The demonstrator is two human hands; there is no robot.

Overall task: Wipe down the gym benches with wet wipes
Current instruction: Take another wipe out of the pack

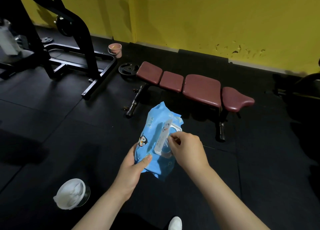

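Left hand (133, 167) grips blue wipes pack (155, 139) from below, fingers hidden behind; right hand (187, 150) pinches at raised lid (163, 136), wipe itself unclear; maroon bench (194, 86) beyond, far edge cut by shadow.

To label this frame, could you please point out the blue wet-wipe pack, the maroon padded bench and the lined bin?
blue wet-wipe pack (152, 126): head view, upper front.
maroon padded bench (201, 88): head view, largest pad.
lined bin (71, 193): head view, white liner.

You're standing in a gym: a maroon padded bench (194, 88), a black weight machine frame (76, 44), weight plates (128, 69) and dark rubber floor tiles (52, 126).
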